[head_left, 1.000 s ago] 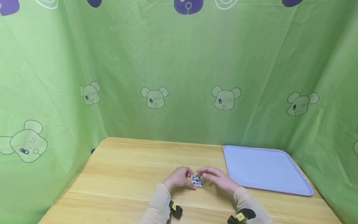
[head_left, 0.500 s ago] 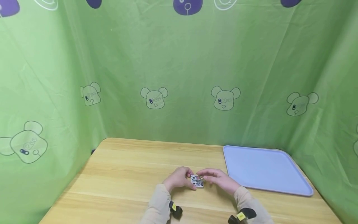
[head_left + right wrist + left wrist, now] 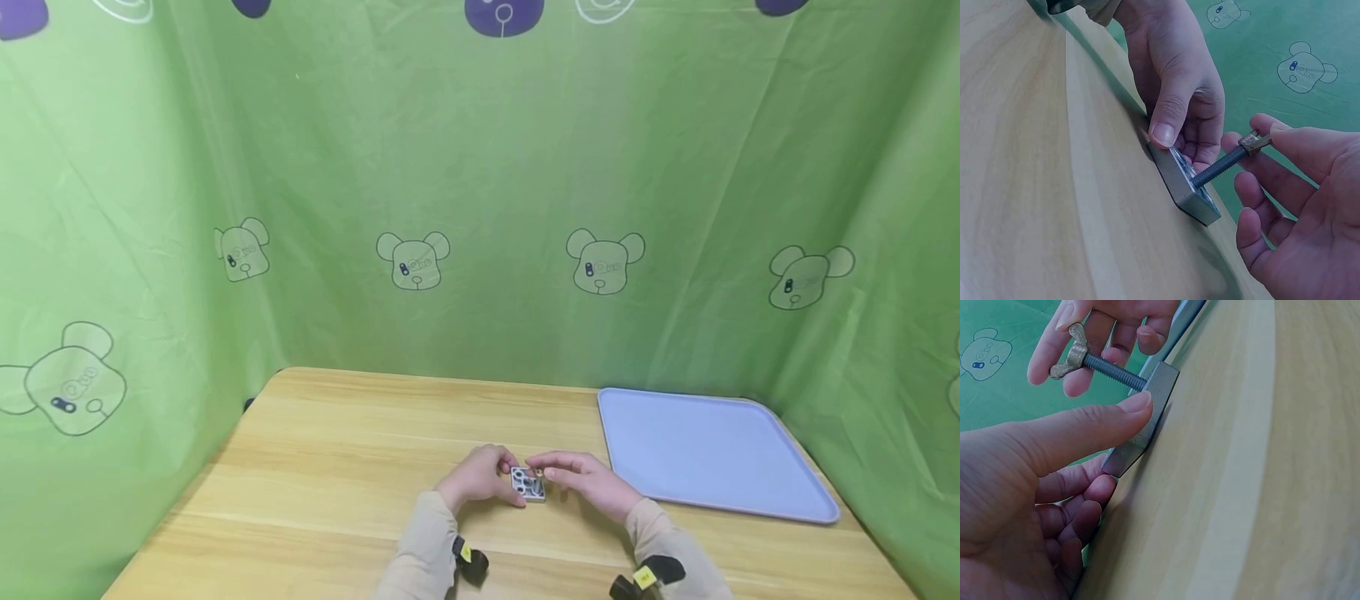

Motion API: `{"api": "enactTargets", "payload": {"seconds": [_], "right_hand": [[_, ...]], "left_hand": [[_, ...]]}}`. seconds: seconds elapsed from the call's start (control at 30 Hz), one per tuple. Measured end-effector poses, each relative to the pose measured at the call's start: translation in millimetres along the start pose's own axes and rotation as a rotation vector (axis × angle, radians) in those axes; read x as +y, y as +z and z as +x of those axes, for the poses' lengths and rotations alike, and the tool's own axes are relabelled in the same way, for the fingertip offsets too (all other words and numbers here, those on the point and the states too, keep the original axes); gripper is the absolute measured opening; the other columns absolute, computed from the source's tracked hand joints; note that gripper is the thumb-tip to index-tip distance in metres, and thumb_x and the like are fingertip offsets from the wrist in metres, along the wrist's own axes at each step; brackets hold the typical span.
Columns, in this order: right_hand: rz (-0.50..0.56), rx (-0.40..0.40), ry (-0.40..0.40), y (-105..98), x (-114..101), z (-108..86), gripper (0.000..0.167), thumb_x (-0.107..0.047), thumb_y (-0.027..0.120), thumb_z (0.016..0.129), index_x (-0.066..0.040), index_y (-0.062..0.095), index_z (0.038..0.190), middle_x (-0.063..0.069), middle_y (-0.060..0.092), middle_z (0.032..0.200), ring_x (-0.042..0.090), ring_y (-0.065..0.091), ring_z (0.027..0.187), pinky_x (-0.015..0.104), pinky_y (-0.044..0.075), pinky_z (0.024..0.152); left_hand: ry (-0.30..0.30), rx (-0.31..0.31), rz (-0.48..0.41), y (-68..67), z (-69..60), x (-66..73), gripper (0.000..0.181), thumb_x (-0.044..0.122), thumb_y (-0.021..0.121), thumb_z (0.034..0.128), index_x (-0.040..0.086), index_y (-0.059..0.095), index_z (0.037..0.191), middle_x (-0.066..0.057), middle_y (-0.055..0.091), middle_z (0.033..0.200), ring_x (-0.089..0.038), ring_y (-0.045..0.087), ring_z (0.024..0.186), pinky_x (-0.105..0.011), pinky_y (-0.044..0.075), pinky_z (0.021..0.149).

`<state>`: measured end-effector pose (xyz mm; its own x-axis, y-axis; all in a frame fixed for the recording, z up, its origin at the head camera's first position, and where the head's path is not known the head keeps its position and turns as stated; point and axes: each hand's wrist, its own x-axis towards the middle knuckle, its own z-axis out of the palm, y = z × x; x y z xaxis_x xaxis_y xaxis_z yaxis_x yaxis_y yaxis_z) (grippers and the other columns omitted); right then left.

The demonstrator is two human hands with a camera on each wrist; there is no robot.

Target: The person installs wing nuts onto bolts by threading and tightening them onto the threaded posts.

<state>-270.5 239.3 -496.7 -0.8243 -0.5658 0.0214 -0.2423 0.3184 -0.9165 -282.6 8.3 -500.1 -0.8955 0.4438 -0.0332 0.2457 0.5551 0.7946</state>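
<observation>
A small square metal block [image 3: 1179, 181] with round recesses in its top lies flat on the wooden table. My left hand [image 3: 480, 477] grips it from the left, with the thumb on the near side and fingers on the far side. Out of the block stands a dark threaded rod [image 3: 1119, 372], topped by a brass-coloured wing nut [image 3: 1075, 350]. Thumb and index finger of my right hand [image 3: 1316, 187] pinch the wing nut in the right wrist view. The other right fingers are loosely bent beside the rod. Where the rod enters the block is partly hidden.
A pale blue tray [image 3: 697, 450] lies at the back right of the wooden table [image 3: 337, 467], to the right of my right hand. Green curtains [image 3: 510, 167] with bear prints hang behind the table and on both sides.
Both hands stay in nearly the same place. The wing nut looks slightly turned between my right fingertips, while the block stays still in my left hand.
</observation>
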Motion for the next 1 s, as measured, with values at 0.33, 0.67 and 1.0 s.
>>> {"api": "enactTargets", "payload": {"seconds": [0.33, 0.67, 1.0], "right_hand": [[0.021, 0.004, 0.003, 0.9, 0.2, 1.1, 0.036, -0.022, 0.051, 0.100, -0.007, 0.057, 0.133, 0.021, 0.053, 0.140, -0.002, 0.055, 0.110, 0.030, 0.047, 0.085], [0.024, -0.001, -0.015, 1.2, 3.7, 1.9, 0.036, -0.021, 0.049, 0.101, -0.006, 0.057, 0.133, 0.022, 0.054, 0.139, -0.002, 0.055, 0.110, 0.030, 0.047, 0.086], [0.030, -0.002, -0.012, 0.5, 5.8, 1.7, 0.036, -0.021, 0.049, 0.101, -0.006, 0.057, 0.133, 0.021, 0.053, 0.140, -0.002, 0.056, 0.111, 0.030, 0.047, 0.087]], "left_hand": [[0.002, -0.004, -0.010, -1.0, -0.8, 1.2, 0.048, 0.017, 0.090, 0.0607, 0.008, 0.064, 0.100, 0.001, 0.058, 0.091, -0.010, 0.050, 0.080, -0.025, 0.044, 0.076], [0.012, -0.010, 0.011, -2.1, 0.3, -1.4, 0.047, 0.019, 0.091, 0.0609, 0.009, 0.065, 0.099, 0.002, 0.058, 0.089, -0.009, 0.049, 0.078, -0.022, 0.043, 0.073], [0.022, -0.015, 0.001, -1.7, 0.2, 0.0, 0.044, 0.017, 0.090, 0.0615, 0.009, 0.066, 0.098, 0.000, 0.058, 0.089, -0.009, 0.048, 0.078, -0.023, 0.041, 0.074]]}}
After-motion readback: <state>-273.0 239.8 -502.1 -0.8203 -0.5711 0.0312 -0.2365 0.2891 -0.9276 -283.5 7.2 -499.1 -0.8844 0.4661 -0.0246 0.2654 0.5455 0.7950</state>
